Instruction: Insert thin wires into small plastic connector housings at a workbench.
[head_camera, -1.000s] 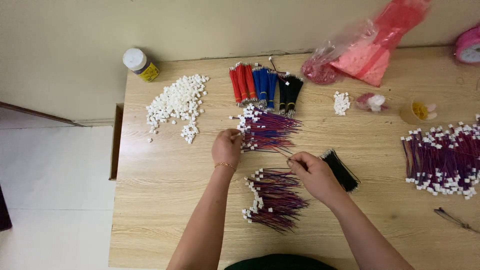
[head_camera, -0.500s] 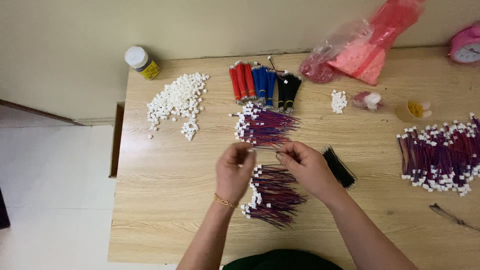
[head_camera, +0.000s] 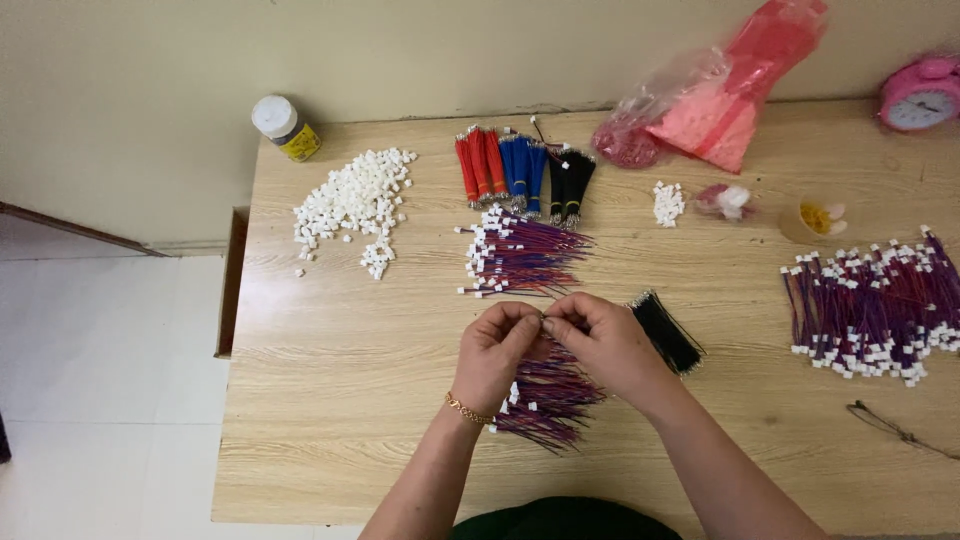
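Observation:
My left hand (head_camera: 500, 350) and my right hand (head_camera: 600, 345) meet fingertip to fingertip over the middle of the wooden table (head_camera: 350, 420). Between the pinched fingers sits something small, probably a thin wire with a white connector; it is too small to tell apart. Directly under my hands lies a pile of purple wires with white connectors (head_camera: 545, 400). A second such pile (head_camera: 520, 260) lies just beyond my hands. A bundle of black wires (head_camera: 665, 332) lies right of my right hand. A gold bracelet circles my left wrist.
A heap of loose white connectors (head_camera: 350, 205) lies at the far left. Red, blue and black wire bundles (head_camera: 520, 172) sit at the back. A large pile of finished wires (head_camera: 880, 310), a red plastic bag (head_camera: 730, 100), a pink clock (head_camera: 920, 95) and a white-capped jar (head_camera: 285, 128) are around.
My left hand came back from the far wire pile toward me. Both hands closed together, fingertips now touching above the near pile.

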